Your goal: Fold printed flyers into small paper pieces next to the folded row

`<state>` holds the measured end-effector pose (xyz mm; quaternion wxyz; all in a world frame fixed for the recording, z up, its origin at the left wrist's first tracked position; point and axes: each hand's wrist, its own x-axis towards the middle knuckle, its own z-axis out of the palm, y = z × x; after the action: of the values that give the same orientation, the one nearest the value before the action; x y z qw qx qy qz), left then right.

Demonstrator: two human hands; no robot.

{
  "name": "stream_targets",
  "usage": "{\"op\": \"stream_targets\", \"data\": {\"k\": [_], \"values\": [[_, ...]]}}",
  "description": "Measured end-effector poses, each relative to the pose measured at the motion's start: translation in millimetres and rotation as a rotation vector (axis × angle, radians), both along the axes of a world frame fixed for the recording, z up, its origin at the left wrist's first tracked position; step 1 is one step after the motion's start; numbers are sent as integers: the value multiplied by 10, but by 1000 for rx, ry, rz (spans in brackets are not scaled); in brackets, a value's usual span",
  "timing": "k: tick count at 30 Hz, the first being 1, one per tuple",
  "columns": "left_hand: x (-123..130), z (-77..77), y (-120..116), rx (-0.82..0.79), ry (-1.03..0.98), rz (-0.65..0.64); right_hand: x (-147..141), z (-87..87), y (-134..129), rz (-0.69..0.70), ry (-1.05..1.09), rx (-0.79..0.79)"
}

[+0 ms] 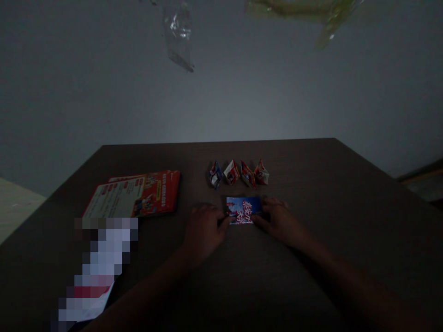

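Observation:
A small blue printed sheet of paper [238, 207] with red and white lettering lies in front of me on the table. My left hand [205, 233] holds its left edge, thumb at the lower corner and the other fingers curled. At the right edge, my right hand [279, 219] grips the paper between thumb and fingers. Just beyond it stand several small folded paper pieces in a row, among them a blue one [215, 175] at the left end and a red-and-white one [261, 174] at the right end.
A stack of red-and-white printed booklets [157, 193] lies on the left of the dark table [311, 161]. Nearer me is a pale, partly pixelated item [100, 276]. Behind the table rises a grey wall [259, 92] with clear tape [178, 32] and yellowish tape [294, 9].

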<state>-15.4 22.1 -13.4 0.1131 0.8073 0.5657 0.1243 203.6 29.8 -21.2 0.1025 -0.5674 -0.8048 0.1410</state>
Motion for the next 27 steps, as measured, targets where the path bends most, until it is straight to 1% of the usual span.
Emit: {"op": "stream_targets", "data": {"k": [6,17,23,27], "values": [[-21,24,13,-43,-34,-45,2,-20,6,6,3,14],[21,51,23,-50,10,-13,3,-14,5,10,-13,28],[28,51,33,-72,25,-32,-13,24,9,13,-26,8],[30,56,29,-90,21,-14,-2,90,-18,-21,-38,70]]}}
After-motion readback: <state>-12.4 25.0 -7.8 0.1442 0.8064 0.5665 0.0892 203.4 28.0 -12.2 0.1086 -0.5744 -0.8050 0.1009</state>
